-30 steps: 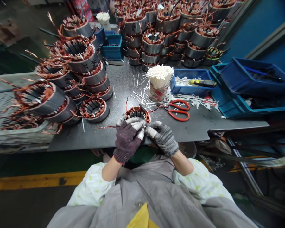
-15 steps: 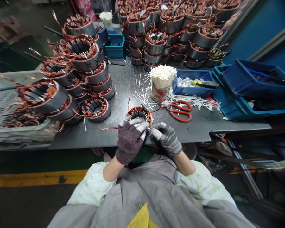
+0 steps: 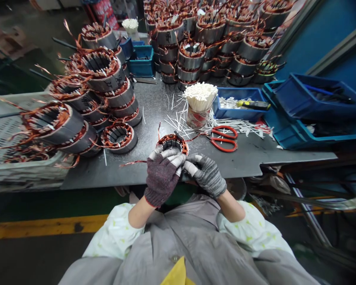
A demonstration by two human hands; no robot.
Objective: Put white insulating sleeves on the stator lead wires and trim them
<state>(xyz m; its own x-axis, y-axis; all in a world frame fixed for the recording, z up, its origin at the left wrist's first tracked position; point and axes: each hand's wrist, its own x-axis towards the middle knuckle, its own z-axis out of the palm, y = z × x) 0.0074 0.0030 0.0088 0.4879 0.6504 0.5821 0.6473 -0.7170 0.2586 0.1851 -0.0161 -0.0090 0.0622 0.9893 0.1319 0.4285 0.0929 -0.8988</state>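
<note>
A small motor stator [image 3: 184,146] with copper windings and dark slot liners stands at the table's front edge. My left hand [image 3: 163,176], in a dark maroon glove with white-wrapped fingertips, is closed over its near side and hides that part. My right hand [image 3: 208,175], in a grey glove with white-wrapped fingertips, pinches close against the stator's near right side. Whatever those fingers hold is too small to make out. One copper lead runs left from the stator, another right toward red-handled scissors [image 3: 224,138].
Finished-looking stators [image 3: 118,138] are stacked at left, more at the back. A tub of white sticks [image 3: 200,97] stands behind the scissors, loose sticks around it. Blue bins [image 3: 240,113] line the right; a pale plastic crate [image 3: 6,170] sits at far left.
My right hand has shifted slightly left, its fingers tucked closer to the stator and left fingertips. My left hand keeps its grip. The whole view has moved a little.
</note>
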